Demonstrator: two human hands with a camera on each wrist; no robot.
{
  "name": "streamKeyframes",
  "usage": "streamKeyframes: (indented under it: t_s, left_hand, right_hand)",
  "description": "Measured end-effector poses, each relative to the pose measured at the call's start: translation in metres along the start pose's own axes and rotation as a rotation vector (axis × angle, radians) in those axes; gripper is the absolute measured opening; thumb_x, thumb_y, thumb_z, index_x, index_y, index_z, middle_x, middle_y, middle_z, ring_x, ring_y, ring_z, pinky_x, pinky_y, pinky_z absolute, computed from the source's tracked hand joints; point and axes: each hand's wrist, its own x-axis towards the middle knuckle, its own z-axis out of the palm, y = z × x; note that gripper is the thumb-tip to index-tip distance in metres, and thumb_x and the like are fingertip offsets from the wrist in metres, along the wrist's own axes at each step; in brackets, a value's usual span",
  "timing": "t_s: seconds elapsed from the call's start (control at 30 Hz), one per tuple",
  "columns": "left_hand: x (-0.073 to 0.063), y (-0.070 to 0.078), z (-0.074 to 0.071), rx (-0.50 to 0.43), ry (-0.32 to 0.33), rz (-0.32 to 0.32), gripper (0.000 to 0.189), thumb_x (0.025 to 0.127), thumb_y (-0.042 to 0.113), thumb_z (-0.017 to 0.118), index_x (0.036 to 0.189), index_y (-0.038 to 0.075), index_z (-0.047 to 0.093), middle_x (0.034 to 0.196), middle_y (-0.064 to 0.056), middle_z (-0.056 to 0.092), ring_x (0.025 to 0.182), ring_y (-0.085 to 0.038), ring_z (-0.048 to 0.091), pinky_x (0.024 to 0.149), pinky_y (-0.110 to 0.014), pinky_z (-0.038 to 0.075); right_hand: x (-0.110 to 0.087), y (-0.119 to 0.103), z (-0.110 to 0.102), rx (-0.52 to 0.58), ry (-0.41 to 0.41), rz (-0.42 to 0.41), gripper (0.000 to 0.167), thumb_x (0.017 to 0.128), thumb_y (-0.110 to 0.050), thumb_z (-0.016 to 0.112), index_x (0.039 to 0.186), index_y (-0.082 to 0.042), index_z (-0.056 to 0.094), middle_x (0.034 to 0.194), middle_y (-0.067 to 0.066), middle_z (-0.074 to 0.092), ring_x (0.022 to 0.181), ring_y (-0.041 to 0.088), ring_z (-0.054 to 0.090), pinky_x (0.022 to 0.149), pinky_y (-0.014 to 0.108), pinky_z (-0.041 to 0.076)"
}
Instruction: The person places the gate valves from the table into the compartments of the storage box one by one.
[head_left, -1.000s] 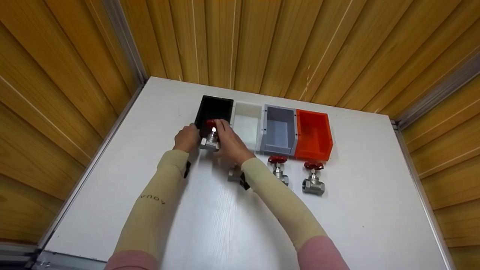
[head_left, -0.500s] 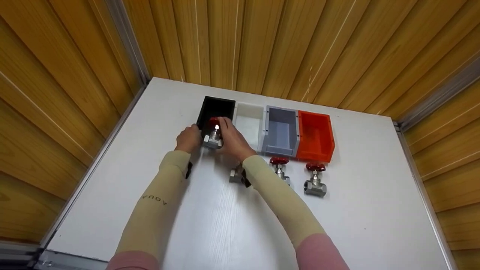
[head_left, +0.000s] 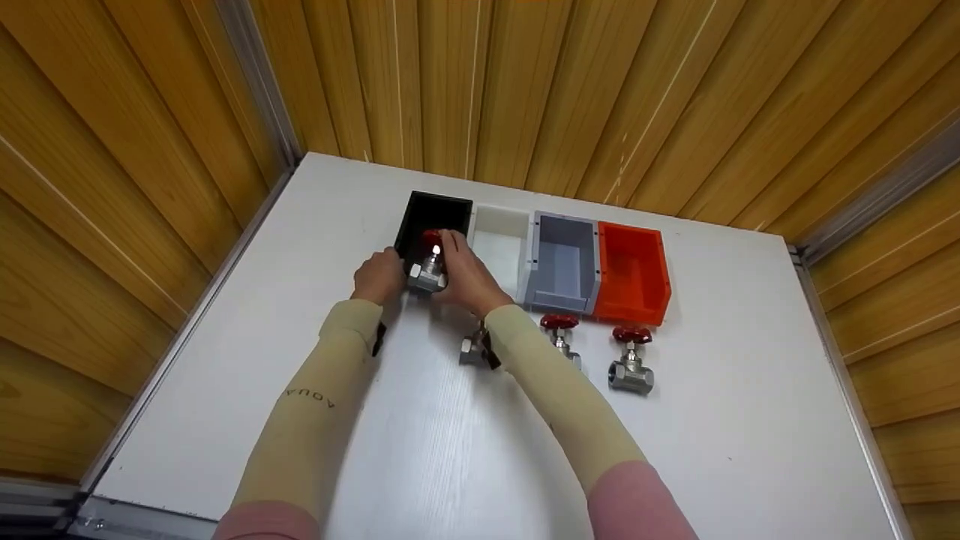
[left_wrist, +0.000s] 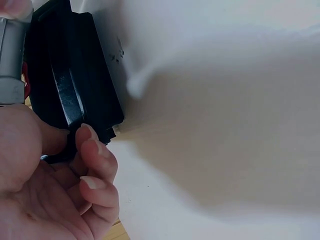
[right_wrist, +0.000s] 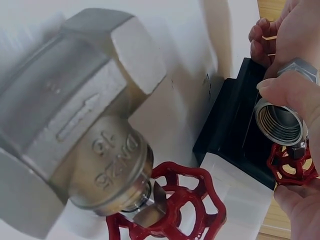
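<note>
My left hand (head_left: 378,277) is at the near left corner of the black bin (head_left: 409,221); in the left wrist view its thumb and fingers pinch the bin's wall (left_wrist: 97,75). A gate-type valve (head_left: 426,279), silver-bodied with a red handwheel, is gripped by my right hand (head_left: 471,279) at the bin's near opening. The handwheel points into the bin, and the threaded port (right_wrist: 280,125) shows in the right wrist view. Beneath my right wrist another valve (head_left: 471,351) stands on the table, partly hidden by the sleeve; it looms large as a valve body (right_wrist: 75,95) in the right wrist view.
Right of the black bin, in one row, come a white bin (head_left: 498,255), a grey bin (head_left: 559,259) and an orange bin (head_left: 634,270). Two more red-wheeled valves (head_left: 559,341) (head_left: 631,367) lie before them. Wood-slat walls border the white table (head_left: 750,375).
My right hand has carried the valve slightly farther toward the black bin's inside. My left hand keeps its hold on the bin. The head view has shifted a little.
</note>
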Motion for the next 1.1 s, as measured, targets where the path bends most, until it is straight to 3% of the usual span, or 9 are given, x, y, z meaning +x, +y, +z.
streamKeyframes:
  t_s: [0.4, 1.1]
  left_hand:
    - [0.001, -0.001, 0.001, 0.000, 0.002, -0.013, 0.036, 0.102, 0.024, 0.041, 0.115, -0.006, 0.057, 0.113, -0.029, 0.064, 0.102, -0.044, 0.065, 0.083, -0.054, 0.052]
    - [0.001, 0.001, 0.000, 0.024, -0.006, -0.008, 0.032, 0.103, 0.021, 0.041, 0.115, -0.005, 0.056, 0.111, -0.027, 0.066, 0.099, -0.042, 0.066, 0.081, -0.052, 0.054]
  right_hand:
    - [0.010, 0.003, -0.001, 0.008, -0.046, 0.063, 0.116, 0.069, -0.020, 0.087, 0.155, -0.007, 0.010, 0.158, 0.015, 0.016, 0.145, 0.029, 0.028, 0.113, 0.038, 0.034]
    - [0.020, 0.005, -0.004, -0.010, -0.032, 0.081, 0.113, 0.070, -0.018, 0.085, 0.154, -0.006, 0.011, 0.159, 0.016, 0.016, 0.144, 0.028, 0.030, 0.111, 0.036, 0.037]
